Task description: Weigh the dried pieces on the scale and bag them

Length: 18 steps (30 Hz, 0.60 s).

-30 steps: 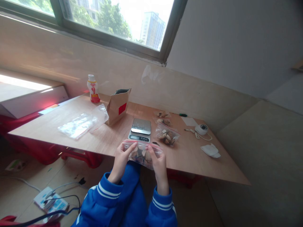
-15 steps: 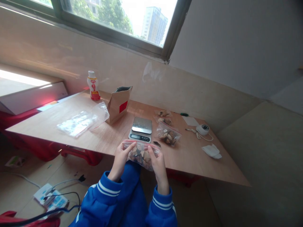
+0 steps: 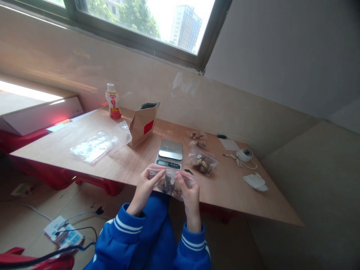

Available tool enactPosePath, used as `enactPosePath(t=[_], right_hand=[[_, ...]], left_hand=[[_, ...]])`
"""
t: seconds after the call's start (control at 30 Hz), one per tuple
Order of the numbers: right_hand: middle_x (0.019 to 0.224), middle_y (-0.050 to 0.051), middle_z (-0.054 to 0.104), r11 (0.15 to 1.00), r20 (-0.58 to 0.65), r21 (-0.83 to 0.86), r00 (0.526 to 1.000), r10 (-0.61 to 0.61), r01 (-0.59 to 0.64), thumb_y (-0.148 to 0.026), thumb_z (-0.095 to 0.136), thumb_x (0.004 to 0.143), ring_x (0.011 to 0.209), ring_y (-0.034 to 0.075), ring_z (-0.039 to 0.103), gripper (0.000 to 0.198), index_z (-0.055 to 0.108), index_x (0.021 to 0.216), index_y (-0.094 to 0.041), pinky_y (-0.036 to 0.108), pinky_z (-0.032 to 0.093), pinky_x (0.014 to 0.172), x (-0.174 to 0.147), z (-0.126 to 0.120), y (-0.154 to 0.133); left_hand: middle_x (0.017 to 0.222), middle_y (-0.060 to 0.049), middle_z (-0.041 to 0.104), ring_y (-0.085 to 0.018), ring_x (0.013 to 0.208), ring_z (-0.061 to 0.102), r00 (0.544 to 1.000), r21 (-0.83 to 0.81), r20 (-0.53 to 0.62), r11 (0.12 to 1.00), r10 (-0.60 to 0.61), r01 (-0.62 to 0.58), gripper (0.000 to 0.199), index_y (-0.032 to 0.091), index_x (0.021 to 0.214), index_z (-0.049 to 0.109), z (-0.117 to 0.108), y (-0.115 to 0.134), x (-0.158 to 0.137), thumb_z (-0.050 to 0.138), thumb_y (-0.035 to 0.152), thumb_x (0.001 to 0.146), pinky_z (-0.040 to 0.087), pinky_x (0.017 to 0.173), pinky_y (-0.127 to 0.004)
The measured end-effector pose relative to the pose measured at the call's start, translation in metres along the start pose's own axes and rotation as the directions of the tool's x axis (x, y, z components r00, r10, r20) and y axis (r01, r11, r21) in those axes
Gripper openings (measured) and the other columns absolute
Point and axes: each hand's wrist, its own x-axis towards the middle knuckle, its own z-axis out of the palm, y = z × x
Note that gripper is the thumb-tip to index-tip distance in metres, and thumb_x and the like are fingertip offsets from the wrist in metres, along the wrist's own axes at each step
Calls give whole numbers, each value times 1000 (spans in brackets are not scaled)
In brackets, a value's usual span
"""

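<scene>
Head view: zip bag [image 3: 171, 182] lying left-right.

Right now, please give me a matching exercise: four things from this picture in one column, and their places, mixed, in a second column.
Things:
1. zip bag of pieces
2. kitchen scale
3. drink bottle
4. brown paper bag

Places:
A. far table corner, near the wall
B. between both hands
C. table, just beyond the hands
D. standing open, left of the scale

Pairs: 1-B, 2-C, 3-A, 4-D
</scene>
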Motion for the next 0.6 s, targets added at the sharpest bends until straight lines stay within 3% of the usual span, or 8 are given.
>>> enactPosePath(t=[0.1, 0.23, 0.43, 0.6], right_hand=[[83, 7, 75, 1000, -47, 23, 999, -1, 2, -41, 73, 74, 80, 23, 70, 28, 74, 87, -16, 35, 55, 77, 0, -3, -1], [82, 7, 75, 1000, -12, 26, 1000, 9, -9, -40, 73, 75, 78, 23, 70, 29, 75, 90, -15, 35, 56, 76, -3, -7, -2], [66, 2, 67, 998, -37, -12, 998, -55, 54, -38, 71, 76, 61, 16, 63, 22, 71, 76, -16, 27, 52, 61, -7, -6, -9], [69, 1, 65, 984, -76, -75, 983, -170, 164, -35, 69, 77, 65, 16, 61, 19, 71, 74, -16, 27, 50, 66, -9, -6, -11]], left_hand=[[87, -4, 71, -19, 87, 66, 999, 24, 51, 1000, 14, -15, 25, 16, 87, 70, -1, 2, -1, 74, 36, 72, 51, 80, -27], [95, -6, 72, -21, 92, 66, 998, 18, 57, 1000, -11, 10, 32, 16, 95, 70, 1, 0, -2, 76, 35, 70, 51, 82, -29], [84, -5, 69, -19, 85, 65, 995, 44, 87, 998, 45, -49, 21, 15, 80, 71, 6, 4, -6, 74, 35, 72, 50, 78, -26], [83, -5, 67, -19, 85, 63, 998, 31, 22, 998, 54, -55, 22, 15, 75, 71, 8, 4, -8, 77, 35, 68, 50, 77, -26]])
